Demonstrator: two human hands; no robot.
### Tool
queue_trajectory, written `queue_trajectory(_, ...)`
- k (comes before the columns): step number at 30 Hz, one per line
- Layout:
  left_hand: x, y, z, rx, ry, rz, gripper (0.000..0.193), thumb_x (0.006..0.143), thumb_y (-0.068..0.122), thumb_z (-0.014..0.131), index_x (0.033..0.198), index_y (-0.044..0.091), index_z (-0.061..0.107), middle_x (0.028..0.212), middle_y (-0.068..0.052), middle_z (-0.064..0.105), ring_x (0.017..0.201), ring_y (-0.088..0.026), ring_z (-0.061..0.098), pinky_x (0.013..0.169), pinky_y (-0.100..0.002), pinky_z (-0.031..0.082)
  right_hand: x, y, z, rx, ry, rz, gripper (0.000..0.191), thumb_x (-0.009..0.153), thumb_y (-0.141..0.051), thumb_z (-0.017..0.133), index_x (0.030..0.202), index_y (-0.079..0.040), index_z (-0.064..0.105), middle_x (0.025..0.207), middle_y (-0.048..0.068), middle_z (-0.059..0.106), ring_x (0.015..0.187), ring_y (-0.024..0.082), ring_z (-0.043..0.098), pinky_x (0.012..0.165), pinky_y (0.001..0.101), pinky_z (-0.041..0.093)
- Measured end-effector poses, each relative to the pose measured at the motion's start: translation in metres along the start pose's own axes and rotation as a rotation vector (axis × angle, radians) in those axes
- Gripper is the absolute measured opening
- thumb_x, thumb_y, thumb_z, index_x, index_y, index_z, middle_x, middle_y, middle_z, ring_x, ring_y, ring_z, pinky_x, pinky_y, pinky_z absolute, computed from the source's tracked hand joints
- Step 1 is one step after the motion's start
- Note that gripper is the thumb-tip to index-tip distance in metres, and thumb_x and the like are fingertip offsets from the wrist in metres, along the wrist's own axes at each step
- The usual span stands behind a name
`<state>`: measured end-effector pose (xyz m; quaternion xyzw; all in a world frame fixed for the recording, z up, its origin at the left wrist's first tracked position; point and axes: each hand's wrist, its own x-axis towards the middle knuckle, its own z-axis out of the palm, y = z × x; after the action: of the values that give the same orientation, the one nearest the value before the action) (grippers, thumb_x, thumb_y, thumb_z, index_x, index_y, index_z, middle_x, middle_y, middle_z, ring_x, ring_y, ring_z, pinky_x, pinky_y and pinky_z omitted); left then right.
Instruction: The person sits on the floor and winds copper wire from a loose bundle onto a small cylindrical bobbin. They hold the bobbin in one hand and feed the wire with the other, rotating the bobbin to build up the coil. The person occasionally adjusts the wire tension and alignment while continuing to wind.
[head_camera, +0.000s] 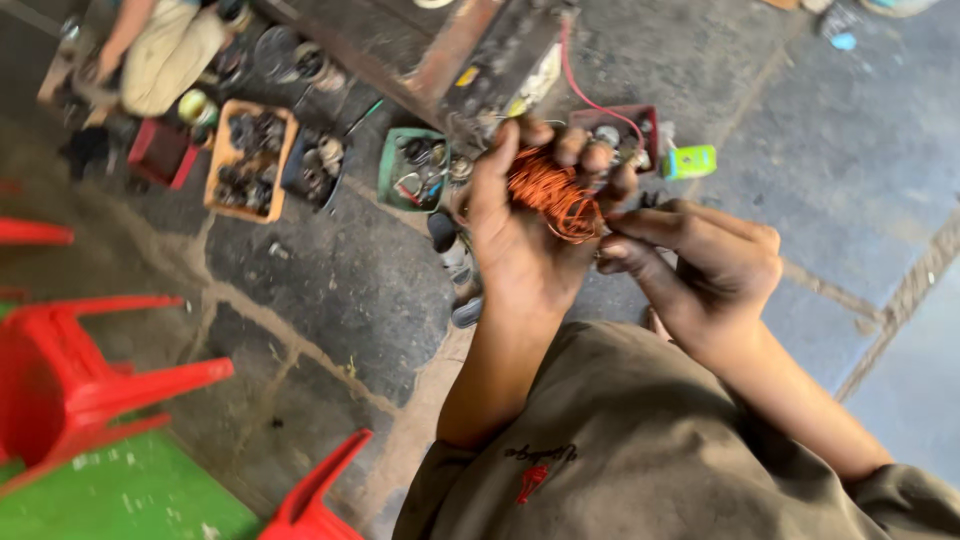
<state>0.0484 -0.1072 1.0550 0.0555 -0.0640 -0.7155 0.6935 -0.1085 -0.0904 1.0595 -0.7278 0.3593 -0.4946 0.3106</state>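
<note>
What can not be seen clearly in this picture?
Head view, only:
- Wire coil: its underside is hidden by the left hand.
- Right hand: its fingertips are blurred, so a grip on the wire is unclear.
- Trays: their contents are too small and blurred.
- Other person: cut off by the top edge.

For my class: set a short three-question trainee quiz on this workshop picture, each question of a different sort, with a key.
1. True or false: the left hand grips a bundle of copper wire.
2. What does the right hand do? A) rests on the floor B) pinches at the bundle's lower edge C) holds a hammer
3. Fill in: the tray of small metal parts on the floor just left of the hands is ____ in colour.

Key: 1 true; 2 B; 3 green.
</note>
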Motion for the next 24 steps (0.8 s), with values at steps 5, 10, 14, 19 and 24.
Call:
queue_trajectory(5,-0.016,-0.005,-0.005,0.145,-0.036,0.064,0.023,0.113,0.029,0.056,0.103,0.008,0.054,0.095,-0.009,0.06,0.105,-0.028,0.064,0.109,-0.057,0.051,-0.016,-0.005,0.01,-0.195,0.075,-0.125,0.019,0.088,-0.004,0.082,0.103,0.001,0.071,0.091,0.014,0.071,0.08,0.023,0.071,0.069,0.032,0.054)
queue_trajectory(10,-0.028,-0.036,-0.013,0.191,-0.056,0.007,0.022,0.114,0.028,0.057,0.105,0.008,0.055,0.098,-0.012,0.064,0.106,-0.032,0.064,0.105,-0.053,0.052,-0.028,0.0,0.015,-0.296,0.228,-0.227,0.016,0.092,0.0,0.078,0.104,0.001,0.068,0.09,0.014,0.067,0.081,0.027,0.07,0.071,0.0339,0.057)
queue_trajectory(14,-0.038,-0.062,-0.013,0.15,-0.035,-0.064,0.02,0.114,0.026,0.057,0.106,0.008,0.055,0.1,-0.012,0.065,0.104,-0.031,0.065,0.102,-0.046,0.052,-0.026,-0.011,0.004,-0.419,0.319,-0.262,0.015,0.097,0.002,0.079,0.107,0.001,0.067,0.091,0.014,0.065,0.076,0.026,0.068,0.075,0.0357,0.059)
queue_trajectory(19,-0.027,-0.07,-0.019,-0.173,0.051,-0.252,0.021,0.113,0.028,0.057,0.108,0.008,0.056,0.102,-0.01,0.065,0.111,-0.026,0.067,0.099,-0.043,0.055,-0.039,-0.048,-0.011,-0.299,0.239,0.011,0.032,0.09,-0.008,0.072,0.119,0.003,0.062,0.11,0.017,0.06,0.099,0.029,0.064,0.089,0.0369,0.055)
queue_trajectory(24,-0.035,-0.091,-0.027,-0.174,0.105,-0.262,0.021,0.11,0.028,0.058,0.107,0.007,0.057,0.104,-0.013,0.065,0.114,-0.027,0.067,0.096,-0.039,0.056,-0.049,-0.047,-0.05,-0.281,0.11,0.28,0.034,0.091,-0.005,0.076,0.123,0.0,0.065,0.123,0.016,0.061,0.097,0.02,0.065,0.082,0.0306,0.056)
